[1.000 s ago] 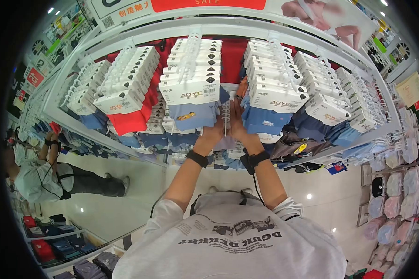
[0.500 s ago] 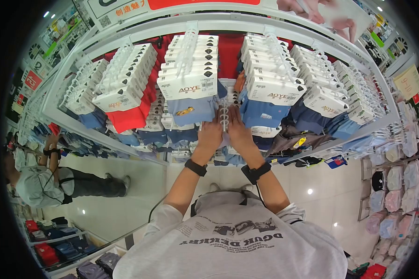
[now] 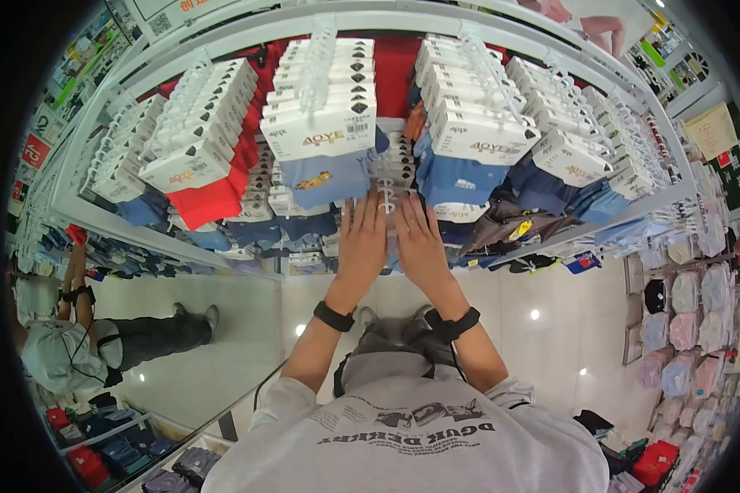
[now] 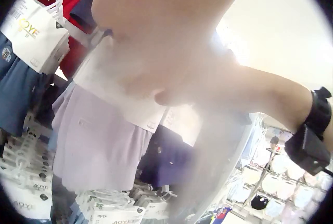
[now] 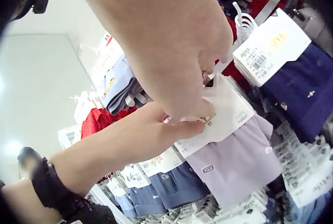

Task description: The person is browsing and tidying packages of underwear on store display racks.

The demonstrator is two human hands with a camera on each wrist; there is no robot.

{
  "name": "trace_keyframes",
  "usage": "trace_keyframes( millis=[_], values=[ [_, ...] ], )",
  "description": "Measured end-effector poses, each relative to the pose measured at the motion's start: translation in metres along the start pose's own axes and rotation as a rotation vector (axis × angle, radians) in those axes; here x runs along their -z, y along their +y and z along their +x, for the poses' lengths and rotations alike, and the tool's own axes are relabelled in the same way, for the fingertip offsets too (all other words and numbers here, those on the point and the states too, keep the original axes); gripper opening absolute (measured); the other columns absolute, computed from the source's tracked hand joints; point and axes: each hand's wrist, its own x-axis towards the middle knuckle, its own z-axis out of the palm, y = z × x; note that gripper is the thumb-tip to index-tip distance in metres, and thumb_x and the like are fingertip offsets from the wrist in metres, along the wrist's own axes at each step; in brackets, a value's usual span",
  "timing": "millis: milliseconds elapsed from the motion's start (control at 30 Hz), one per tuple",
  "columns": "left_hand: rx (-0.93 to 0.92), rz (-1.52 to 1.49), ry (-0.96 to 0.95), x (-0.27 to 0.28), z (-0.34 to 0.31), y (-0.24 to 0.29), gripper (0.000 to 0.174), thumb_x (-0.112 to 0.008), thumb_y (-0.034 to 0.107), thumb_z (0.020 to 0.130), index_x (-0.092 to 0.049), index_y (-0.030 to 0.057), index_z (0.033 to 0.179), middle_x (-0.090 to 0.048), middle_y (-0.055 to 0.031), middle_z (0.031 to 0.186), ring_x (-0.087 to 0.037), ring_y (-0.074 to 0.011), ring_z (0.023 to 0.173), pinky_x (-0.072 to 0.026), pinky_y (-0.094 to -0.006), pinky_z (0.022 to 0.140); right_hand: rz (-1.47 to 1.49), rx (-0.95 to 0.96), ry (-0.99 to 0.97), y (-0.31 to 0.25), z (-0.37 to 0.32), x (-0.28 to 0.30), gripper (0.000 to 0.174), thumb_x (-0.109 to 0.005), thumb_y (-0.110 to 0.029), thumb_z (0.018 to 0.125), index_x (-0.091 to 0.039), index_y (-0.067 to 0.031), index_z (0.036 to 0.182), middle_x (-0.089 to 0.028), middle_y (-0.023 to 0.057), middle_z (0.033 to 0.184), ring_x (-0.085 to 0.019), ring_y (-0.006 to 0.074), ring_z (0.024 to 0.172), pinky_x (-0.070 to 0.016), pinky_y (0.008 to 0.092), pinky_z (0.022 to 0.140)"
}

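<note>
My left hand (image 3: 363,246) and right hand (image 3: 423,251) are side by side at a row of hanging underwear packs, their fingers pointing forward on either side of the white plastic hanger hooks (image 3: 385,193). In the wrist views the front pack shows lilac underwear (image 5: 237,167) under a white card header (image 5: 229,117). Both hands hold this header, thumbs on its printed front, the other fingers over its top and sides and partly hidden. Blue underwear packs with white AOYE cards hang close by, one left (image 3: 325,181) and one right (image 3: 469,177) of the hands.
A red underwear pack (image 3: 205,201) hangs farther left. More packs hang on a lower tier (image 4: 114,213). The white rack frame (image 3: 567,238) slants along the right side. A mirror at left reflects a person (image 3: 66,329). Pale packaged goods (image 3: 686,329) hang on the right wall.
Both hands have drawn back toward the body from deeper between the blue packs, and their backs now face up. The head view has shifted slightly, with the rack sitting higher and farther left.
</note>
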Motion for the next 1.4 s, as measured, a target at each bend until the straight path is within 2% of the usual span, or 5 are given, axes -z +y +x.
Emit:
trace_keyframes(
  millis=[200, 433, 667, 900, 1400],
  values=[
    [0.079, 0.048, 0.001, 0.007, -0.024, 0.002, 0.066, -0.063, 0.007, 0.080, -0.040, -0.0084, 0.140, -0.034, -0.0242, 0.153, -0.028, -0.0373, 0.145, -0.0225, -0.0529, 0.118, 0.151, -0.044, 0.010, 0.002, -0.026, 0.023, 0.062, -0.057, -0.002, 0.085, -0.040, -0.0037, 0.144, -0.038, 0.0207, 0.151, -0.028, 0.0376, 0.145, -0.0256, 0.0512, 0.117],
    [0.267, -0.041, -0.081, 0.010, -0.100, 0.059, 0.065, -0.066, 0.007, 0.082, -0.040, -0.0081, 0.140, -0.029, -0.0283, 0.152, -0.026, -0.0468, 0.143, -0.0249, -0.0539, 0.116, 0.643, -0.204, -0.004, 0.054, -0.085, 0.082, 0.025, -0.061, -0.006, 0.090, -0.062, 0.0001, 0.114, -0.068, 0.0222, 0.104, -0.066, 0.0404, 0.092, -0.0532, 0.0434, 0.077],
    [0.350, -0.314, -0.126, -0.005, -0.126, 0.166, 0.042, -0.064, 0.008, 0.088, -0.055, -0.0029, 0.127, -0.045, -0.0268, 0.143, -0.041, -0.0446, 0.135, -0.0378, -0.0479, 0.109, 0.771, -0.454, -0.017, 0.144, -0.173, 0.158, 0.015, -0.064, -0.013, 0.091, -0.067, 0.0024, 0.091, -0.069, 0.0166, 0.081, -0.067, 0.0327, 0.073, -0.0501, 0.0357, 0.061],
    [0.337, -0.547, -0.176, -0.032, -0.090, 0.259, 0.016, -0.061, 0.009, 0.092, -0.070, 0.0020, 0.103, -0.071, -0.0167, 0.081, -0.072, -0.0306, 0.078, -0.0550, -0.0381, 0.071, 0.605, -0.568, 0.107, 0.240, -0.276, 0.229, 0.021, -0.064, -0.014, 0.093, -0.062, 0.0037, 0.084, -0.066, 0.0152, 0.074, -0.064, 0.0246, 0.063, -0.0481, 0.0327, 0.058],
    [-0.013, -0.574, -0.400, -0.134, 0.030, 0.399, 0.018, -0.064, 0.019, 0.092, -0.067, 0.0034, 0.083, -0.058, -0.0165, 0.059, -0.059, -0.0357, 0.053, -0.0434, -0.0425, 0.052, 0.572, -1.038, 0.122, 0.315, -0.420, 0.264, 0.032, -0.064, -0.021, 0.094, -0.061, 0.0039, 0.075, -0.060, 0.0087, 0.059, -0.056, 0.0128, 0.055, -0.0428, 0.0289, 0.053]
  ],
)
